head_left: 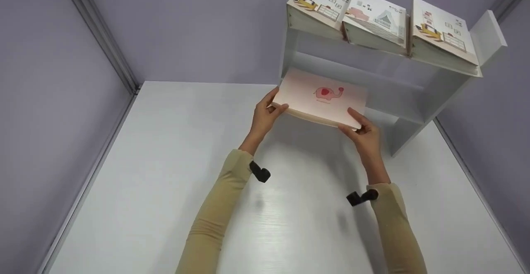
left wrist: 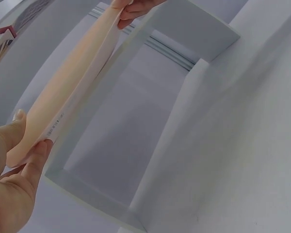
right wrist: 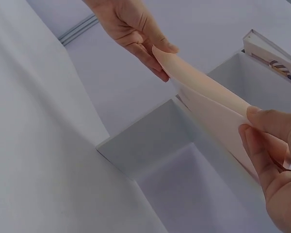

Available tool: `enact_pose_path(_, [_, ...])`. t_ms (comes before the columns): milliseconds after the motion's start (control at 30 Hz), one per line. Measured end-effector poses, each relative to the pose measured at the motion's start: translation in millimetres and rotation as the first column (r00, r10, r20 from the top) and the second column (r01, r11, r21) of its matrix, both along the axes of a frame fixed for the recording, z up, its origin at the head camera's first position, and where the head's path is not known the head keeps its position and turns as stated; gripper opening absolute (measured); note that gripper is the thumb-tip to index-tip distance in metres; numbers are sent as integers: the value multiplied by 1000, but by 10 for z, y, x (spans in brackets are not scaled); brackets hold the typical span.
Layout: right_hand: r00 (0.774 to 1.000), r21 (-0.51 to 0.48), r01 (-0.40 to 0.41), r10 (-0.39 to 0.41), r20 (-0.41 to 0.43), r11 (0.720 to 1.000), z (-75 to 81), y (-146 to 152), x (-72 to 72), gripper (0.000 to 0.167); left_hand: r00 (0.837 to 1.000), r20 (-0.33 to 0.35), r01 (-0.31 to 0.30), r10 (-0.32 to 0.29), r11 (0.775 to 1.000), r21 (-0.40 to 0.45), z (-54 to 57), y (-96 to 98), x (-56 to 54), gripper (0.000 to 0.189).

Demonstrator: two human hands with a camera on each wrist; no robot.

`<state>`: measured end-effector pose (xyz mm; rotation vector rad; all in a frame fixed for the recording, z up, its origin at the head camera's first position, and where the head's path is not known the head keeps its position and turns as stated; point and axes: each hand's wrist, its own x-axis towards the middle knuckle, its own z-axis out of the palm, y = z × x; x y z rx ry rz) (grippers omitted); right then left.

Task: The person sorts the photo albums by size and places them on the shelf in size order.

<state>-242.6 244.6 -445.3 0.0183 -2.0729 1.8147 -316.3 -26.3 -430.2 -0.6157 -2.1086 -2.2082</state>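
Note:
A pale pink book [head_left: 302,94] with a red elephant on its cover is held level between both hands. My left hand [head_left: 264,114] grips its left end, thumb at the near edge and fingers beneath. At the right end my right hand [head_left: 364,135] pinches the near corner, one finger lying on the cover. The book's far part overlaps the lower shelf [head_left: 397,100] of a small white rack. In the left wrist view the cream page edges of the book [left wrist: 70,80] face the camera, with a barcode on its underside. The right wrist view shows the book [right wrist: 208,92] slightly bowed between the hands.
Three picture books [head_left: 374,19] lie in a row on top of the rack, tilted. An upright white end panel [head_left: 488,38] stands at the rack's right. The white table [head_left: 165,162] meets grey-purple walls [head_left: 198,25] at the back and sides.

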Motion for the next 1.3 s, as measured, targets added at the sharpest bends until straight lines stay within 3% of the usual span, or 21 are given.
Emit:
enact_pose_path(167, [1000,-11,16,-16,-13,1000,-6,-21,-20,52,1000,-2,-3,3,1000,-2,-4,0,-14,64])
enact_pose_path(467, [998,-11,63,-64,-26,998,-1,-61,-32,50,998,54,-27,28,1000,-10,-66,6,-45,64])
enact_pose_path(800, [998,-84,55,-56,-1,995,102,-72,-40,50,996,86,5,-7,1000,24,31,19,-63,64])
enact_pose_path(1033, [997,-76,82,-83,-11,994,82,-71,-79,48,998,30,-55,54,998,25,-182,110,-267,64])
enact_pose_path(1200, [993,-95,111,-114,-19,989,61,-82,-113,47,997,48,-53,52,999,14,-151,110,-296,64])
enact_pose_path(1300, [992,-121,122,-125,-20,985,65,-89,-125,48,998,61,-36,35,999,14,-68,95,-252,63])
